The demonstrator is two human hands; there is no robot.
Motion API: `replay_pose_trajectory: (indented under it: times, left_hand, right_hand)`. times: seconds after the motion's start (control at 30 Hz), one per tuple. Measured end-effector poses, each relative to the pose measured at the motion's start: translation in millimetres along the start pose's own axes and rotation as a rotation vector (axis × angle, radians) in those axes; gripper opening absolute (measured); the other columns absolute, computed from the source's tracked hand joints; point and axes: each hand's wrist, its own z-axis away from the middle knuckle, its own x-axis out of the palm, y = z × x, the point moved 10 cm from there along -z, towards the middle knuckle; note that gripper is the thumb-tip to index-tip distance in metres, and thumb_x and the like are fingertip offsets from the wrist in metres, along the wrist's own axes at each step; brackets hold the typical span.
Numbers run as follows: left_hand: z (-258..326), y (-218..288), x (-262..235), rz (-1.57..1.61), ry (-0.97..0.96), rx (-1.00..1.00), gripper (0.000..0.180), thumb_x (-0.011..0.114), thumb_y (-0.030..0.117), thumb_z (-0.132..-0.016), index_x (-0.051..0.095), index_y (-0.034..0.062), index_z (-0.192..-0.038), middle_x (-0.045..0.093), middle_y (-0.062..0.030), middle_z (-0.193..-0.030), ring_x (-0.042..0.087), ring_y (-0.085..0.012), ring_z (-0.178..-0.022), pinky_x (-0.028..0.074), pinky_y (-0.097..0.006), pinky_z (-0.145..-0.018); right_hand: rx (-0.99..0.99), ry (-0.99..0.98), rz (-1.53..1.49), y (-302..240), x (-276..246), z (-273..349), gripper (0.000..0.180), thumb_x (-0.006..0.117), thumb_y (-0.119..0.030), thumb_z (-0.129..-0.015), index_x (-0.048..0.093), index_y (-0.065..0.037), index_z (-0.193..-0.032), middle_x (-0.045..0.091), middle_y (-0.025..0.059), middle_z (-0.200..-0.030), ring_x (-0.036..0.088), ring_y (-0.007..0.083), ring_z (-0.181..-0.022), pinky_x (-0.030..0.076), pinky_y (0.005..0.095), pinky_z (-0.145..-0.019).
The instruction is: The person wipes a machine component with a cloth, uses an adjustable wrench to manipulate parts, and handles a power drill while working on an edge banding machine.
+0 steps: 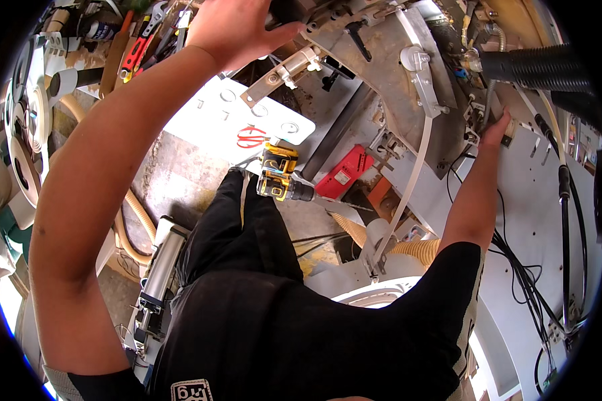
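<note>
Standing over a dusty grey metal machine frame (381,73), the person has a yellow-and-black cordless drill (279,175) lying unused by the black-trousered knee, beside a red plastic case (344,174). Farther out, the left hand (231,27) grips the frame's upper edge, fingers curled over it and thumb splayed along a silver bracket (284,70). The right hand (496,130) reaches behind the frame near a black ribbed hose (535,67); its fingers are hidden, so I cannot tell their state. Judging from the idle drill, the work seems midway, with fastening left.
</note>
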Motion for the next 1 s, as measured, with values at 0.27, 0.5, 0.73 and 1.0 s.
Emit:
replay_pose_trajectory:
  times: [0.27, 0.5, 0.73, 1.0]
  left_hand:
    - [-1, 1, -1, -0.003, -0.011, -0.014, 0.087, 0.077, 0.042, -0.085, 0.035, 0.0057, -0.152, 0.059, -0.0201, -0.134, 0.057, -0.0364, -0.125, 0.048, -0.044, -0.105]
    - [-1, 2, -1, -0.004, 0.003, -0.007, 0.086, 0.077, 0.042, -0.085, 0.037, 0.0049, -0.151, 0.059, -0.0202, -0.135, 0.057, -0.0361, -0.126, 0.048, -0.044, -0.105]
    - [0, 0, 0, -0.007, 0.004, 0.002, 0.087, 0.077, 0.041, -0.084, 0.036, 0.0050, -0.152, 0.057, -0.0204, -0.137, 0.056, -0.0360, -0.128, 0.048, -0.044, -0.106]
    - [1, 2, -2, -0.008, 0.017, 0.018, 0.087, 0.077, 0.040, -0.085, 0.035, 0.0058, -0.152, 0.057, -0.0207, -0.138, 0.056, -0.0361, -0.129, 0.048, -0.044, -0.106]
  right_hand:
    - [-0.020, 0.027, 0.006, -5, 0, 4, 0.072, 0.059, -0.063, -0.092, 0.054, -0.013, -0.143, 0.059, 0.0086, -0.140, 0.055, 0.0283, -0.130, 0.042, 0.0451, -0.111]
    - [-0.035, 0.041, 0.030, -6, 0, 6, 0.071, 0.059, -0.063, -0.092, 0.055, -0.013, -0.143, 0.060, 0.0082, -0.139, 0.055, 0.0284, -0.129, 0.042, 0.0449, -0.111]
    - [-0.030, 0.035, 0.020, -5, 0, 3, 0.071, 0.057, -0.062, -0.093, 0.055, -0.013, -0.143, 0.059, 0.0087, -0.141, 0.053, 0.0289, -0.132, 0.040, 0.0451, -0.113]
    - [-0.026, -0.003, 0.000, -7, 8, 9, 0.074, 0.058, -0.064, -0.092, 0.053, -0.012, -0.145, 0.059, 0.0077, -0.141, 0.053, 0.0277, -0.130, 0.040, 0.0444, -0.111]
